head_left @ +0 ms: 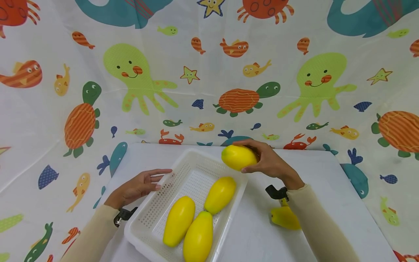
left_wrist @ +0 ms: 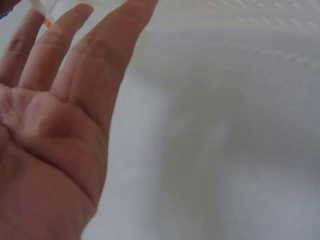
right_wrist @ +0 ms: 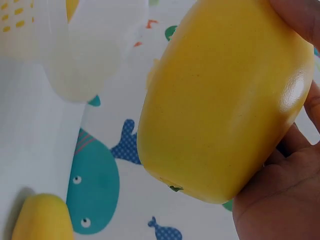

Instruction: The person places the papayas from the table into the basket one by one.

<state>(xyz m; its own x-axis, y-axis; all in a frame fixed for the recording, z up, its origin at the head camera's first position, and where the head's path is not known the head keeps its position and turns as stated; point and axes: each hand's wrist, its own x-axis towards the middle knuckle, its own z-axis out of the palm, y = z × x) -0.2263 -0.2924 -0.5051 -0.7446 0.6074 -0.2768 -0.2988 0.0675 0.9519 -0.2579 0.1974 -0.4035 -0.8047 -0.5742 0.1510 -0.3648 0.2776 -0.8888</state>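
A yellow papaya [head_left: 239,157] is in my right hand [head_left: 269,160], raised over the far right corner of a white plastic basket [head_left: 154,203]. Thumb and fingers curl round its sides; in the right wrist view the smooth papaya [right_wrist: 225,100] shows a small dark green spot at its lower end. Inside the basket lie three more papayas, one at the left [head_left: 179,221], one at the right [head_left: 220,195] and one nearest me [head_left: 198,238]. Beside the basket's left wall, my left hand [head_left: 139,187] holds its fingers extended, fingertips right at the rim.
On the white table [head_left: 252,225], right of the basket, more yellow fruit [head_left: 284,217] lies partly hidden behind my right forearm. A cloth printed with sea animals [head_left: 203,127] hangs behind the table and shows at both sides.
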